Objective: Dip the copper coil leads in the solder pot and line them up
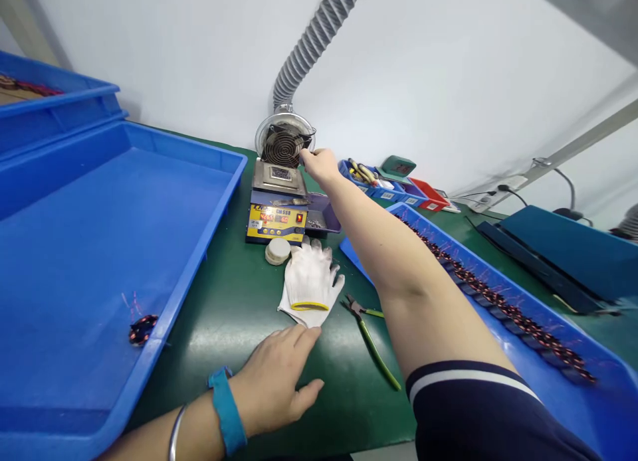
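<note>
My left hand (277,374) lies palm down on the green table (234,301), fingers loosely stretched, its tips at the cuff of the white work gloves (310,272). My right hand (320,167) reaches forward beside the round fan grille (283,147), just above and right of the solder pot (281,174). Its fingers are closed; whatever they hold is hidden. The pot's yellow control panel (278,223) shows lit red digits. A round whitish tin (278,251) sits in front of the panel. Green-handled cutting pliers (371,345) lie right of the gloves.
On the left is a large blue tray (100,262) with one wire-wound coil (143,329) near its edge. Another blue tray (553,394) at right bears rows of coils (498,301). Small bins (389,190) line the wall. A grey hose (316,39) rises behind the fan.
</note>
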Motion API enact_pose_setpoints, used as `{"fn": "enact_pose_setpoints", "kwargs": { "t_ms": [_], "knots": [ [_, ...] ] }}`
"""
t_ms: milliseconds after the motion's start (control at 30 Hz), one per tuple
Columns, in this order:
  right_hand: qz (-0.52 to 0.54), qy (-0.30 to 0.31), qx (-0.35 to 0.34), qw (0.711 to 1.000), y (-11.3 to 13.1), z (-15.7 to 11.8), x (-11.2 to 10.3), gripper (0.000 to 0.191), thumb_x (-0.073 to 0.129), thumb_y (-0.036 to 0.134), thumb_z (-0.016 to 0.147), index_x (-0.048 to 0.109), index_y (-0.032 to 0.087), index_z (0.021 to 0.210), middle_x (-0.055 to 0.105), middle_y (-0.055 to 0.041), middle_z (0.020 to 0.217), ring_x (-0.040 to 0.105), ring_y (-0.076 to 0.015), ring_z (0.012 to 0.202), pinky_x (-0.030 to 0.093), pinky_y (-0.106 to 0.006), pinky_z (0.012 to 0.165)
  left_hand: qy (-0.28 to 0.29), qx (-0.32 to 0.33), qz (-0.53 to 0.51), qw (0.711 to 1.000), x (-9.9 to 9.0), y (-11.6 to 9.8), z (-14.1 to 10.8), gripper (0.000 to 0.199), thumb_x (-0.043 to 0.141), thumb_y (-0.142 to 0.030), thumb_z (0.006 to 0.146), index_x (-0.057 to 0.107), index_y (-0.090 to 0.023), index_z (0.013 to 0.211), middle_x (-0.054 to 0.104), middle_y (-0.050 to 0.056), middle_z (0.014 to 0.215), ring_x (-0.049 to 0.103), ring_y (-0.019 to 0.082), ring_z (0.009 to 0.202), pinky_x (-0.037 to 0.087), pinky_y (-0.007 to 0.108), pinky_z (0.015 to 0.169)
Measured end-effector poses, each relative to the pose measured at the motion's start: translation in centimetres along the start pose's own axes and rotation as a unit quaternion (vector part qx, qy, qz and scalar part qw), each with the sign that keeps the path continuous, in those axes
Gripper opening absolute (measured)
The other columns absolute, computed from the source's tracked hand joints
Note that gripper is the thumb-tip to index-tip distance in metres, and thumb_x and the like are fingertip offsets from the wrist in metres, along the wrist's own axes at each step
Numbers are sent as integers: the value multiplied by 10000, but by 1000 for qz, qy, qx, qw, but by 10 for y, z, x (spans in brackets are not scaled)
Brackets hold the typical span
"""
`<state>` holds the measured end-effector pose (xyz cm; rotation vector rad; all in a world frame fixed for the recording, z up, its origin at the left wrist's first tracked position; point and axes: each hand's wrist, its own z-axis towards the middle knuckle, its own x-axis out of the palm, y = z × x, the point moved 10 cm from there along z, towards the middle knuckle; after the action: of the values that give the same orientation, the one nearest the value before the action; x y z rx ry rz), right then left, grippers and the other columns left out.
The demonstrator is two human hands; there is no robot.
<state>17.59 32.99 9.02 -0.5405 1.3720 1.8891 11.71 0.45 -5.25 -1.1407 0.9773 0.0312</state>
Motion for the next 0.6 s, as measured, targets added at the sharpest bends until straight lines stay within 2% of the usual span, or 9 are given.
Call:
{"fn": "enact_pose_setpoints", "kwargs": {
  "t_ms": [133, 300, 467, 600],
  "knots": [
    [-19, 15, -6, 1000, 3, 0, 15, 320, 492, 391, 821, 493, 164, 595, 489, -40, 613, 527, -181, 717, 446, -339, 796, 25, 11, 33, 999, 3, -3, -1, 557, 537, -231, 788, 404, -160, 1324, 560, 158, 1238, 550, 298, 1092, 484, 450, 907],
    [-23, 20, 2, 1000, 2, -2, 23, 299, 505, 410, 811, 499, 170, 632, 503, -53, 647, 537, -198, 741, 447, -360, 809, 60, 21, 40, 997, 9, -5, -2, 608, 562, -238, 768, 396, -139, 1345, 554, 174, 1245, 532, 321, 1117, 483, 474, 917],
    [-25, 15, 4, 1000, 2, -3, 21, 303, 506, 423, 809, 506, 171, 640, 504, -51, 642, 532, -196, 736, 449, -358, 810, 42, 15, 43, 998, 4, -7, -1, 607, 562, -237, 770, 397, -129, 1344, 556, 179, 1234, 530, 327, 1115, 475, 493, 926],
    [-19, 2, -4, 1000, 4, -1, 13, 307, 503, 410, 814, 505, 170, 622, 488, -28, 603, 521, -175, 706, 456, -335, 790, 60, 18, 42, 997, 7, -7, 0, 605, 550, -237, 766, 408, -125, 1344, 553, 178, 1249, 538, 320, 1096, 490, 474, 903]
  ]
}}
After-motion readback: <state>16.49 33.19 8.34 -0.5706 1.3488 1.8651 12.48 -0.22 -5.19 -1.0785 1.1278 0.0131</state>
